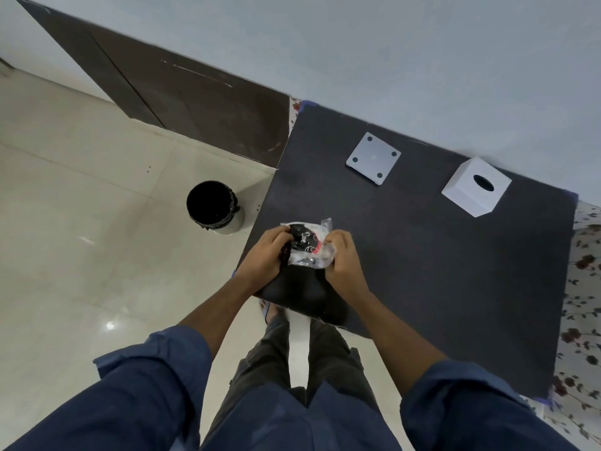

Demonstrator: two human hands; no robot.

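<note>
A clear packet (311, 247) with a black item inside is held over the near left corner of the table (422, 271), just above its black top. It is gripped from both sides. The left hand (264, 253) is curled round its left edge, and the right hand (344, 259) is closed on its right edge, with crumpled plastic pinched there. Both hands are seen from the back, so most fingertips are hidden.

A black cloth (302, 296) is seen directly below the hands at the same corner. Whether it is held or merely lies there cannot be told.

Toward the far edge, a white square plate (373, 159) with four dark dots is laid flat, well apart from the packet. To its right, near the far right corner, a white box (476, 187) with a round hole in its top is set. A floral cover (585, 255) is shown along the table's right edge. On the floor (81, 239), off the left edge, a bin (213, 206) with a black liner is placed.
</note>
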